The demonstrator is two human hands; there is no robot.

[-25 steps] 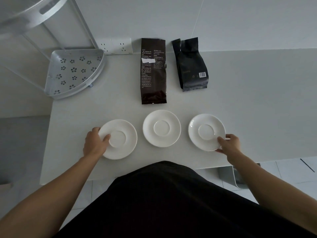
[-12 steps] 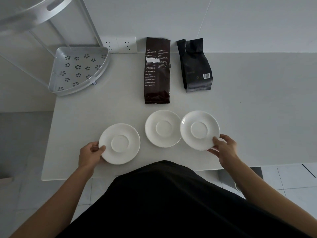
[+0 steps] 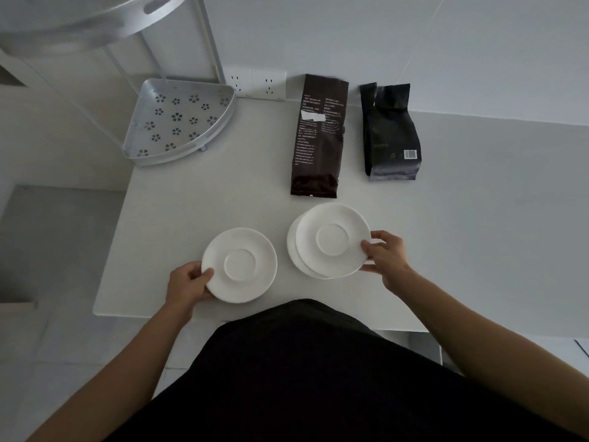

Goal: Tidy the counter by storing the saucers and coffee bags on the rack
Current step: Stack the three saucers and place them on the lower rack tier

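The left hand (image 3: 188, 283) pinched the near-left rim of a white saucer (image 3: 239, 264), which sat close to the near edge of the tabletop (image 3: 178, 205). The right hand (image 3: 384, 255) gripped the right rim of a second saucer (image 3: 333, 239), thumb on top, holding it over a third saucer (image 3: 291, 250) so that only the lower one's left and near rim showed. Just beyond them a brown coffee bag (image 3: 318, 135) lay flat, with a black coffee bag (image 3: 390, 132) to its right, both reaching the far wall. At the far left corner stood the rack (image 3: 178, 122), its perforated lower tray holding nothing and overhanging the tabletop's left edge. Bare surface lay open between the rack and the saucers, and to the right of the black bag.
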